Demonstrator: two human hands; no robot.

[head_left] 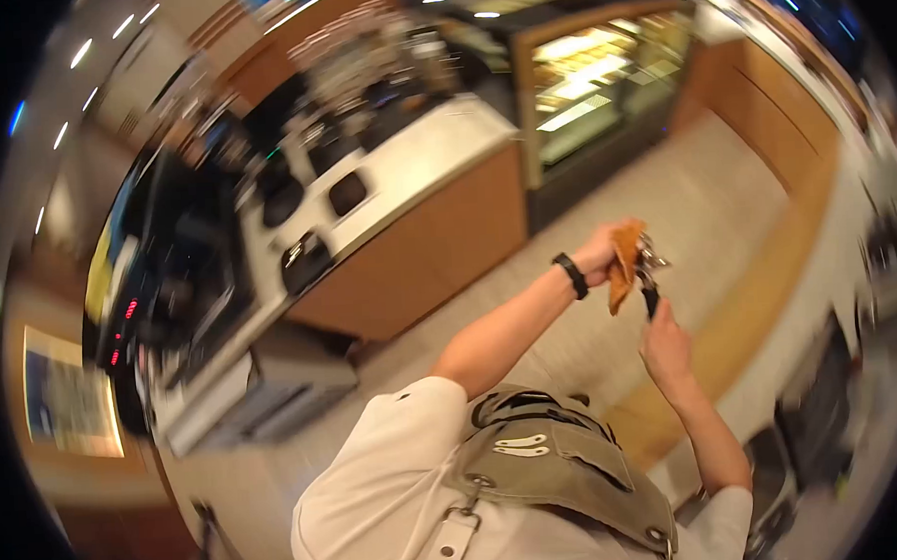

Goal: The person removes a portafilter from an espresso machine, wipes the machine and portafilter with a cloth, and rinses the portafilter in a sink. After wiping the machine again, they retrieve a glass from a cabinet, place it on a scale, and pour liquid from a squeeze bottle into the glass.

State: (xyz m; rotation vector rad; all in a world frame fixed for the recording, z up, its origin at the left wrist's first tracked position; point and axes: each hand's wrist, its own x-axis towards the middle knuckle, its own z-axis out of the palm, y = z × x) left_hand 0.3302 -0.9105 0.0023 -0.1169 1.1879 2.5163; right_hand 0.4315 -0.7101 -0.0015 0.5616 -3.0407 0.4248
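Note:
My left hand [600, 255], with a black band on its wrist, is closed on an orange-brown cloth [625, 262] that hangs down from the fingers. Just to the right, my right hand [664, 339] is wrapped round the black handle [652, 301] of a metal tool. The tool's shiny metal head [650, 256] is beside the cloth, close to or touching it. Motion blur hides its exact shape. Both hands are held out in front of my apron [547, 466], over the floor.
A white-topped counter [443, 150] with dark trays and equipment stands at the upper left. Behind it is a lit display case [600, 83]. A long wooden counter [762, 116] curves along the right. A grey cabinet [273, 388] stands at the lower left, and dark chairs [814, 404] at the lower right.

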